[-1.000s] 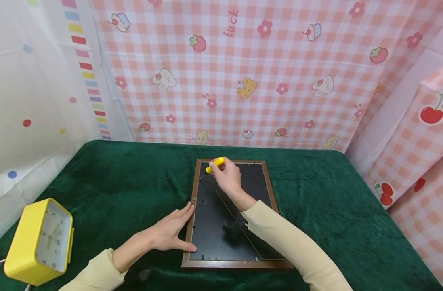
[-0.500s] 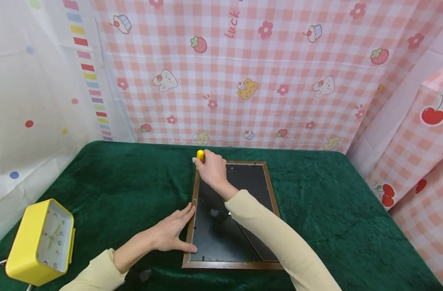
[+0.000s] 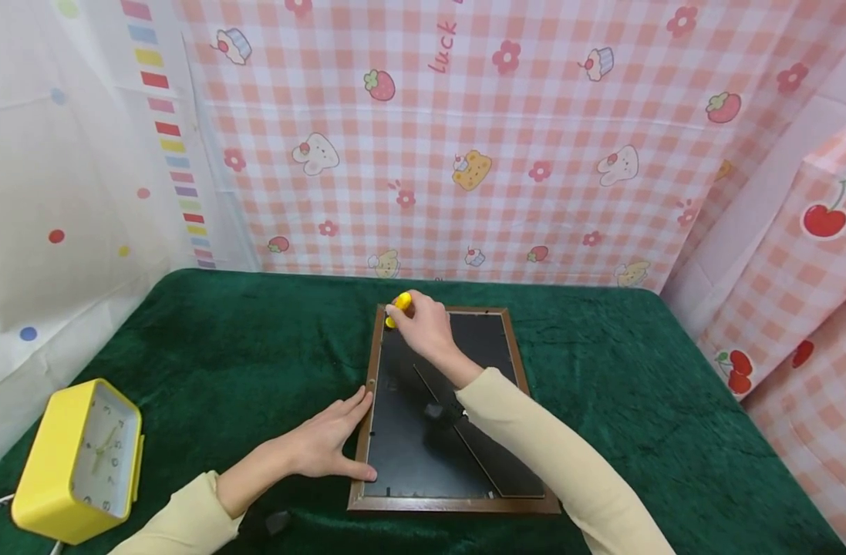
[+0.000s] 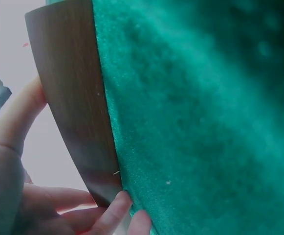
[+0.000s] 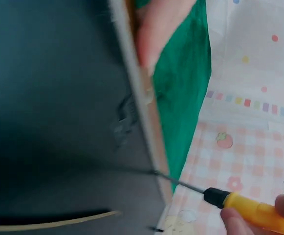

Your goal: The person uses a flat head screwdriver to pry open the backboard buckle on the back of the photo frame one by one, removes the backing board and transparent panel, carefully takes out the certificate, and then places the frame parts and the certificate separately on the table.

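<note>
A brown wooden picture frame [image 3: 450, 506] lies face down, its black backing board [image 3: 402, 462] upward. My left hand [image 3: 321, 439] rests at its left side, fingers spread along the outer edge and thumb on the frame's top. The left wrist view shows those fingertips [image 4: 117, 203] against the frame's side. My right hand [image 3: 426, 327] pinches the yellow handle of a screwdriver [image 3: 399, 308] near the far left corner. In the right wrist view, the thin shaft of the screwdriver [image 5: 254, 213] meets the inner edge of the frame, near small metal tabs.
A slanted pale-edged stand flap [image 5: 58, 224] crosses the backing. At the left stands a yellow alarm clock [image 3: 48, 470] with a cord. Green velvet cloth [image 3: 603, 401] covers the table, and a pink checked curtain [image 3: 534, 116] hangs behind it.
My right hand and the screwdriver swung left past the frame's far left corner, then came partly back right. The left hand stays in place on the frame.
</note>
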Demonstrator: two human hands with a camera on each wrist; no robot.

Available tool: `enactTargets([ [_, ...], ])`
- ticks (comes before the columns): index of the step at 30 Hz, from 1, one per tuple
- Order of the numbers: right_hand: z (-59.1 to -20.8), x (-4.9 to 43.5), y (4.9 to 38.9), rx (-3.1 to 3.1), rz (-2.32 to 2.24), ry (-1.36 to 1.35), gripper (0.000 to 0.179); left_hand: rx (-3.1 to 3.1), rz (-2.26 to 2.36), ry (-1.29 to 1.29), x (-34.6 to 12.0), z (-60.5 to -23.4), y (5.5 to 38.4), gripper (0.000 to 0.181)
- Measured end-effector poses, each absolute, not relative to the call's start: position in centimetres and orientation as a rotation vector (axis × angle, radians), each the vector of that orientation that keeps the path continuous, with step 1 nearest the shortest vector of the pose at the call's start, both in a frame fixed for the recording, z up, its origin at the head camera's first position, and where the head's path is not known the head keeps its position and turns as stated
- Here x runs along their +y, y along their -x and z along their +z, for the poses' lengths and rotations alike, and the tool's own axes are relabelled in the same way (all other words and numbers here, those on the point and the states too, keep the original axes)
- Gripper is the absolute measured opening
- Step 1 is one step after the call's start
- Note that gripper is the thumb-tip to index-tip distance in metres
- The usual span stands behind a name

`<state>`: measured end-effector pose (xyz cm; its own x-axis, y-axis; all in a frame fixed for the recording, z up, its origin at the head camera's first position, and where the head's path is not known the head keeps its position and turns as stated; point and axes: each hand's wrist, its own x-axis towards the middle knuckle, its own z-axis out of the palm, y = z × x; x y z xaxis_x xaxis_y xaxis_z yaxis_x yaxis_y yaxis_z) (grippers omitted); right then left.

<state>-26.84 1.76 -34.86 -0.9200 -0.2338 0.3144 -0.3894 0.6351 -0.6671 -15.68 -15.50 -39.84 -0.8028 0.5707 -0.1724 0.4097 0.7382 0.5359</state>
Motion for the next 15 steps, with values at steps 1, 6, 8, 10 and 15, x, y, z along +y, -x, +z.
enactTargets([
  [1,-35.1,2.2,26.8,-2.649,1.211,-0.502,0.021,2.616,0.694,-0.761,-15.5,-39.9,15.7,0.103],
  [6,-36.1,4.4,26.3,-2.525,1.623,-0.43,0.022,2.646,0.667,-0.75,-15.3,-39.9,15.7,0.105],
  [8,-36.4,5.2,25.8,-2.46,1.785,-0.398,0.024,2.66,0.65,-0.742,-15.4,-39.9,15.6,0.105],
  [10,-36.6,6.1,25.2,-2.415,1.911,-0.363,0.027,2.662,0.647,-0.749,-15.6,-39.9,15.4,0.105],
  [15,-37.2,8.0,23.5,-2.378,2.119,-0.284,0.034,2.611,0.687,-0.787,-16.4,-39.7,14.5,0.104],
])
